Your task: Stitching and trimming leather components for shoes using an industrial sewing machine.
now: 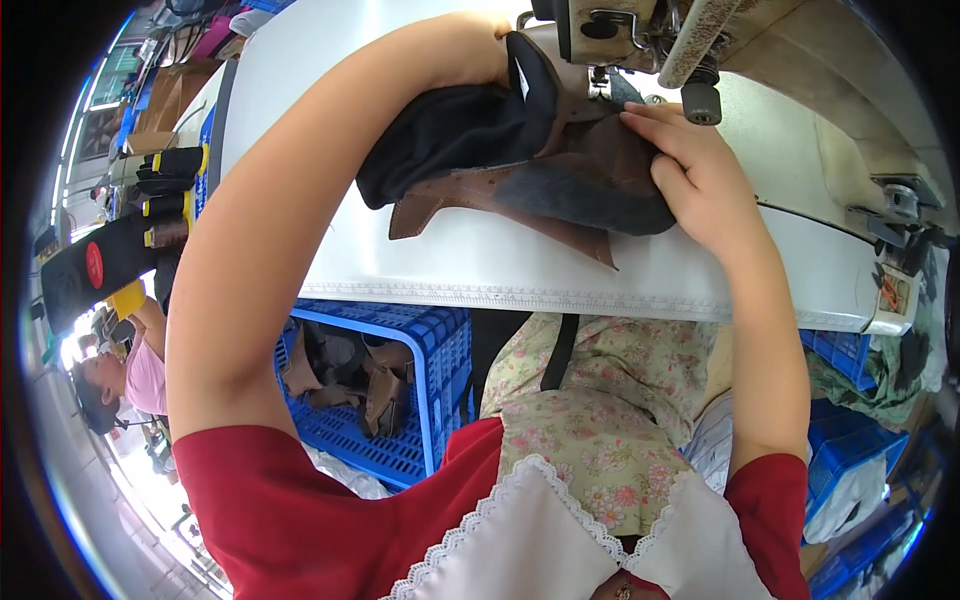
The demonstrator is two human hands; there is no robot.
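Red short sleeves and a white lace-edged bib over a floral apron fill the near field; both forearms reach up to a brown leather shoe upper with black fabric lining lying on the white table of a cream industrial sewing machine. Left hand grips the bunched lining and right hand presses flat, fingers together, on the leather, apparently to steady the seam by the needle. Blue slotted plastic crate holding brown leather pieces sits under the table edge; a black panel with a round red label stands at far left.
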